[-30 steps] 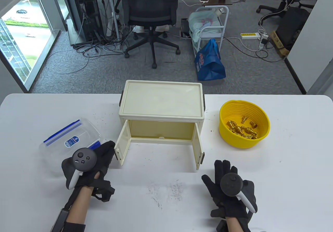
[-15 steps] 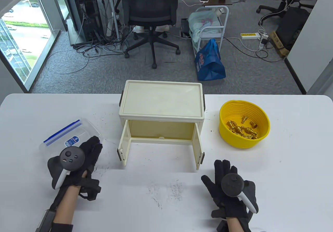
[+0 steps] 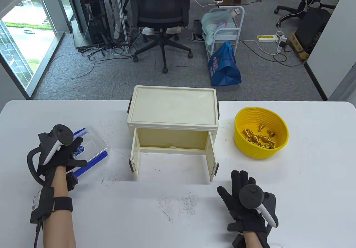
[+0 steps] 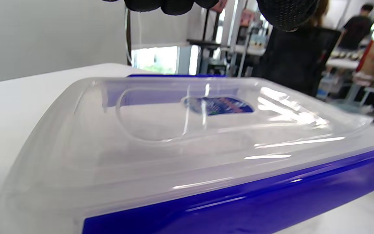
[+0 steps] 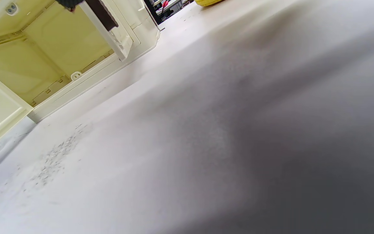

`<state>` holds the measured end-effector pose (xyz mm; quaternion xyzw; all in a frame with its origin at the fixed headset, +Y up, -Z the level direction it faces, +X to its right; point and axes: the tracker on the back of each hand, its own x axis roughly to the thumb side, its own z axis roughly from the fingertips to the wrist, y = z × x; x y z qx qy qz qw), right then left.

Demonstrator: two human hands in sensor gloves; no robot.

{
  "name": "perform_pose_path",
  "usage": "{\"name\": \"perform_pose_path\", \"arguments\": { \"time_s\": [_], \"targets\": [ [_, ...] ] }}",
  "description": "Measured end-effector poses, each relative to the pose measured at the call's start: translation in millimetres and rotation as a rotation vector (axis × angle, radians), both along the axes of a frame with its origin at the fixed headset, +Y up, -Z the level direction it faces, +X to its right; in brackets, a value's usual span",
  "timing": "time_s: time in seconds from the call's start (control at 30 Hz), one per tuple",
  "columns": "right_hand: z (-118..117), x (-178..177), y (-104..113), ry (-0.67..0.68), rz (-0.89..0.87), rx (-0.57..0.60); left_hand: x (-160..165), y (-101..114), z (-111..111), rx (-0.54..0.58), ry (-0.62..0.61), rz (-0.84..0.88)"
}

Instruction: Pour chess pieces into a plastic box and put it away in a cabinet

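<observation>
Cabinet [image 3: 172, 111] stands mid-table, doors open. Bowl [image 3: 261, 132] of chess pieces [image 3: 258, 139] sits to its right. Box [image 3: 91, 145] lies left, lid on. Unlatch both blue clips before lifting the lid. Left hand [image 3: 59, 153] hovers over the box; grip cannot be determined. Right hand [image 3: 247, 200] rests flat, fingers spread, holding nothing.

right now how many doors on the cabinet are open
2. The left door and the right door both swing out toward the front edge of the table, one at each side of the cabinet opening.
</observation>
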<state>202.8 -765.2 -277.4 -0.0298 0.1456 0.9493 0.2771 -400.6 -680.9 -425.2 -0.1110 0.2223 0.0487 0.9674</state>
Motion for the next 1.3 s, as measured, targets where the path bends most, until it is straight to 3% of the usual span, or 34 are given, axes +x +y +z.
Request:
{"name": "perform_pose_path", "arguments": {
  "time_s": [0.2, 0.27, 0.33, 0.47, 0.8, 1.3],
  "targets": [
    [-0.1, 1.9, 0.4, -0.011, -0.005, 0.004, -19.2, -40.4, -17.3, -0.174, 0.059, 0.146],
    [-0.3, 2.0, 0.4, -0.01, -0.006, 0.005, -20.5, -40.2, -15.4, -0.118, 0.054, 0.157],
    [-0.7, 1.8, -0.1, -0.006, -0.005, -0.002, -18.9, -39.7, -12.2, -0.162, 0.037, 0.142],
    [0.3, 1.7, 1.0, -0.005, -0.002, 0.005, -13.8, -39.9, -1.6, -0.146, 0.0, 0.102],
    [1.3, 1.7, 2.7, 0.003, -0.006, 0.02, 4.9, -36.8, 43.4, -0.177, -0.057, 0.071],
    [4.4, 5.5, 7.9, 0.004, -0.033, 0.055, 63.5, -20.5, 98.1, -0.427, -0.2, -0.193]
  ]
}}
